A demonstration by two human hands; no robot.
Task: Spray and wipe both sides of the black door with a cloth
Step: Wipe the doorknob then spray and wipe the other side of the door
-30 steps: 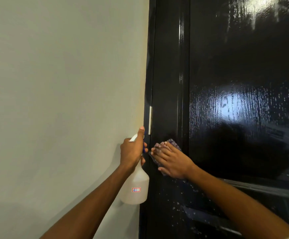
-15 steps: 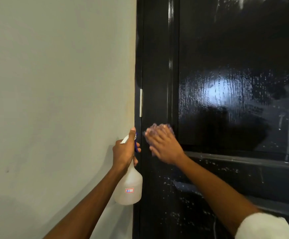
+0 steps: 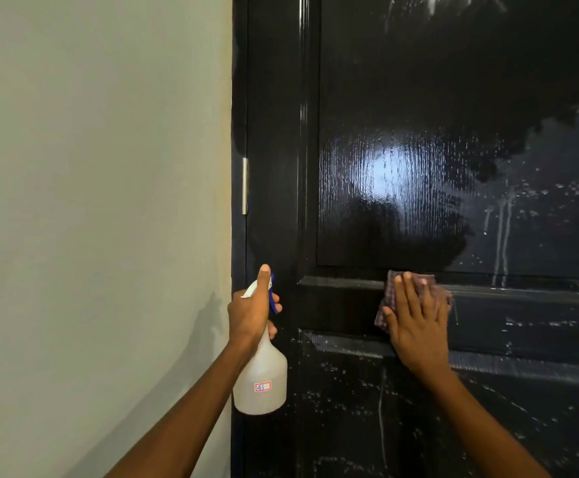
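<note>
Translucent white plastic is showing nearest, at about seven o'clock in the head view: the spray bottle (image 3: 260, 381), hanging upright below the left hand (image 3: 251, 313), which is curling round its neck with the thumb lying up along the white head and a finger sitting by the blue trigger (the sticker on the body is reading 41). At four o'clock the right hand (image 3: 417, 326) is lying flat, fingers straight and close together, pressing the checked cloth (image 3: 422, 282) against the middle rail of the black door (image 3: 402, 98); cloth edges are poking out above and left of the fingers. Droplets and thin runs are glistening on the door's glossy panels. A metal hinge (image 3: 245, 186) is sitting at ten o'clock of the left hand, with the pale wall (image 3: 91, 167) filling nine o'clock.
</note>
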